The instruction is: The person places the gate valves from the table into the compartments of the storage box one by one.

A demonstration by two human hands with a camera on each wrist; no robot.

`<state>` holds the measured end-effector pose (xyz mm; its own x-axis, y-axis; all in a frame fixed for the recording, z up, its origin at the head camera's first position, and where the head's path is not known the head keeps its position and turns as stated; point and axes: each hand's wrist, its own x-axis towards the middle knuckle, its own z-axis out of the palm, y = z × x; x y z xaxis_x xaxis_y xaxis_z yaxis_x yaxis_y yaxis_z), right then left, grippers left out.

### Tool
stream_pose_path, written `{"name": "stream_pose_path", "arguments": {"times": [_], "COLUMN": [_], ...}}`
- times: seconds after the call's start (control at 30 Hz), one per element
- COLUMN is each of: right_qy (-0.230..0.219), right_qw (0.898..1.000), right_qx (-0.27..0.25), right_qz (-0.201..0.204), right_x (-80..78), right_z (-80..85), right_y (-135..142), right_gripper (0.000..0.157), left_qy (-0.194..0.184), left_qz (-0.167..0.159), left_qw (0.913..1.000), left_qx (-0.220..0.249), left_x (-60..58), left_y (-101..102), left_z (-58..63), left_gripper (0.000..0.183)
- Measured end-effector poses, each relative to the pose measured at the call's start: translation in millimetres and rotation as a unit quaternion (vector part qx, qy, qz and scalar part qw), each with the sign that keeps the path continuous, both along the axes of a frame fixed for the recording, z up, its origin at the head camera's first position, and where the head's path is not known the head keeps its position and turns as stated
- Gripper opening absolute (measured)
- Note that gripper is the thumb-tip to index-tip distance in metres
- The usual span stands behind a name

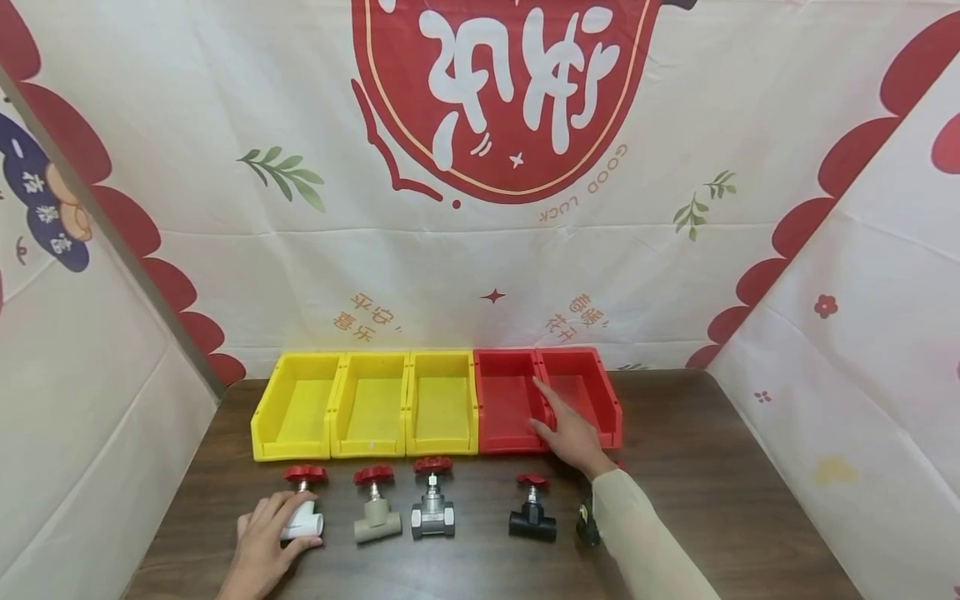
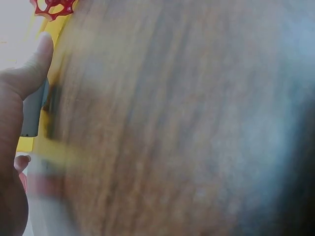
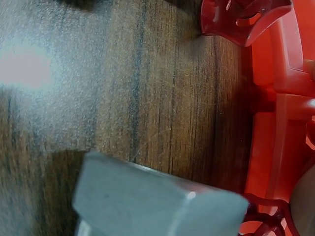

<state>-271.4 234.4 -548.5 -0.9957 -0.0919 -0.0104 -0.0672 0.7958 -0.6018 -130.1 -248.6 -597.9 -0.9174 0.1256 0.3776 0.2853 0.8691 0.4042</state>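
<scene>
My left hand point(image 1: 266, 529) grips a white valve point(image 1: 306, 521) with a red handwheel, thumb and fingers around its body. In the left wrist view the thumb point(image 2: 34, 71) lies along that valve, whose pale pipe end point(image 2: 32, 115) shows below it. My right hand point(image 1: 570, 429) reaches over the two red bins point(image 1: 506, 400), index finger and thumb stretched out near their shared wall, with nothing held. Below its wrist is a black valve point(image 1: 587, 522), partly hidden by the sleeve. Close to the right wrist camera is a grey angular body point(image 3: 157, 201) beside a red handwheel point(image 3: 268, 216).
Three yellow bins point(image 1: 367, 404) join the red ones in a row. On the wooden table point(image 1: 480, 575) stand a beige valve point(image 1: 377, 521), a metal valve point(image 1: 432, 512) and another black valve point(image 1: 532, 518). A printed cloth point(image 1: 450, 258) hangs behind.
</scene>
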Motion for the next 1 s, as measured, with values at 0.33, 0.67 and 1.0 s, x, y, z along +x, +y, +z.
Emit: {"name": "stream_pose_path", "arguments": {"times": [0.33,0.67,1.0], "right_qy": [0.002,0.006,0.002], "right_qw": [1.000,1.000,1.000], "right_qx": [0.005,-0.002,-0.001], "right_qz": [0.000,-0.006,-0.012], "right_x": [-0.4,1.0,0.9], "right_z": [0.5,0.1,-1.9], "right_y": [0,-1,-2], "right_gripper": [0.089,0.089,0.089], "left_qy": [0.024,0.040,0.081], "left_qz": [0.002,0.013,-0.026], "left_qw": [0.9996,0.9990,0.9963], "left_qx": [0.013,0.014,0.012], "left_x": [-6.1,-19.3,-35.7], "left_y": [-5,-16,-24], "left_z": [9.7,31.6,43.4], "left_gripper": [0.065,0.066,0.069]}}
